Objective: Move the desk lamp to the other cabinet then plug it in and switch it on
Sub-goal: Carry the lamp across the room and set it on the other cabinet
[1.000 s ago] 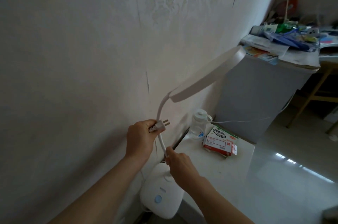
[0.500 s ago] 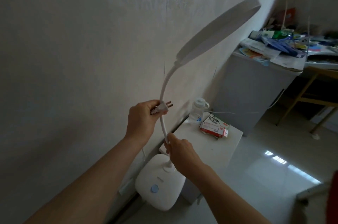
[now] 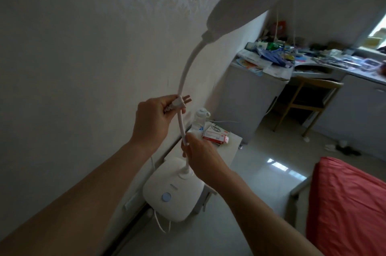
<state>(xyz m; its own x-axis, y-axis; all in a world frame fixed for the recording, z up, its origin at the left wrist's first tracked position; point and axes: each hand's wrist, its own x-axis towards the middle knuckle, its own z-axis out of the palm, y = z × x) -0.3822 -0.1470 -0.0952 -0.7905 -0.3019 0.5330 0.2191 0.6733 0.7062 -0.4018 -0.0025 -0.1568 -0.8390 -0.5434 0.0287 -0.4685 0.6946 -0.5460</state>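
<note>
Your left hand is closed around the plug, its prongs pointing away from the wall. Your right hand grips the lamp by the lower neck, holding it in the air beside the wall. Its base hangs in front of the small white cabinet, which carries a bottle and a box. The lamp's cord dangles under the base.

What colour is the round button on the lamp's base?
Pale blue button on the white lamp base, seen best in the head view.
</note>
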